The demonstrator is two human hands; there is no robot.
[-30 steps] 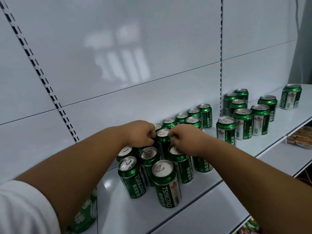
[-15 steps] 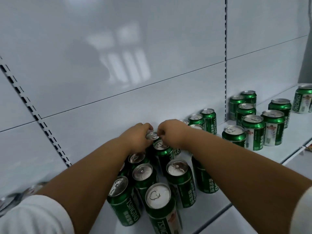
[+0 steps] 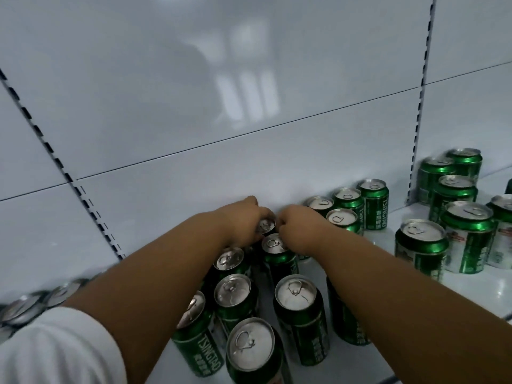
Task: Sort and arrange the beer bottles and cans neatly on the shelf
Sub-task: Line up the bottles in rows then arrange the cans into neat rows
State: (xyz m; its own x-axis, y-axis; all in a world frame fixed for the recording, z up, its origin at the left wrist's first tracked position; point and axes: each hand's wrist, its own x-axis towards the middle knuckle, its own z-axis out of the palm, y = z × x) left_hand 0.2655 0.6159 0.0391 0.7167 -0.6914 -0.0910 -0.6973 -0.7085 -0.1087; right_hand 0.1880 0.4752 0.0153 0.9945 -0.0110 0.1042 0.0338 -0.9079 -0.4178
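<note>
As fingers curl, left hand (image 3: pixel 243 225) grips rear can (image 3: pixel 265 225), right hand (image 3: pixel 300 231) grips neighbouring can (image 3: pixel 275 245)

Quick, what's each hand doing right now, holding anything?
Left hand: grips the rearmost can by the back wall.
Right hand: fingers curled on the next can.

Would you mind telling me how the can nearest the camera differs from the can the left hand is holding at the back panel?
The nearest can stands free at the front of the shelf, its whole silver lid showing; the back can sits against the rear panel, its lid half covered. No hand touches the nearest can, while the left hand grips the back can. Both are upright, unopened green cans.
</note>
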